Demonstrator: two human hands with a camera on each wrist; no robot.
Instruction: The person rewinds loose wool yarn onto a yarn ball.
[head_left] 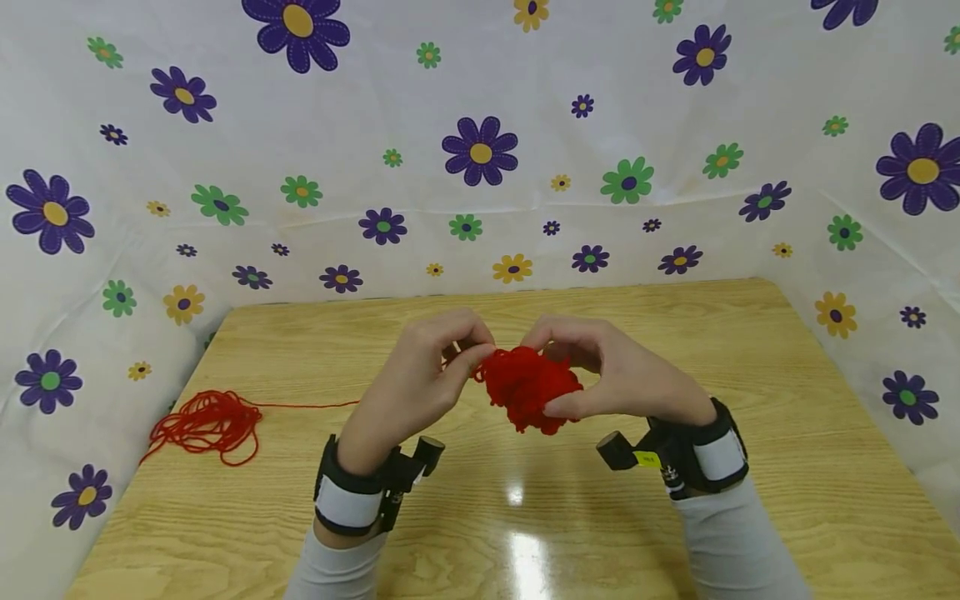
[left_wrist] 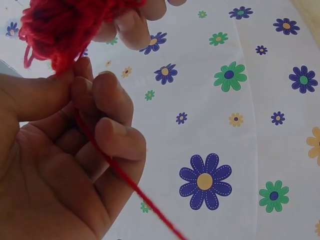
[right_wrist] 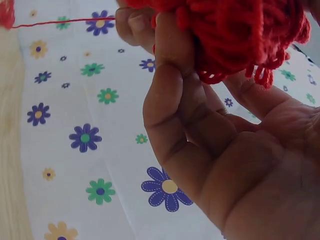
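Observation:
A ball of red yarn (head_left: pixel 531 390) is held above the middle of the table, its loops loose and uneven. My right hand (head_left: pixel 618 367) grips it from the right, thumb below and fingers behind. At the ball's left side my left hand (head_left: pixel 423 375) pinches the yarn between thumb and forefinger. In the left wrist view, a single red strand (left_wrist: pixel 131 181) runs down from the left hand's curled fingers. That strand stretches left to a loose heap of red yarn (head_left: pixel 210 423) on the table.
The wooden table (head_left: pixel 750 358) is bounded by a white cloth (head_left: pixel 420 108) with purple, green and yellow flowers at the back and sides. The yarn heap lies at the table's left edge. Each wrist wears a black strap with a small camera.

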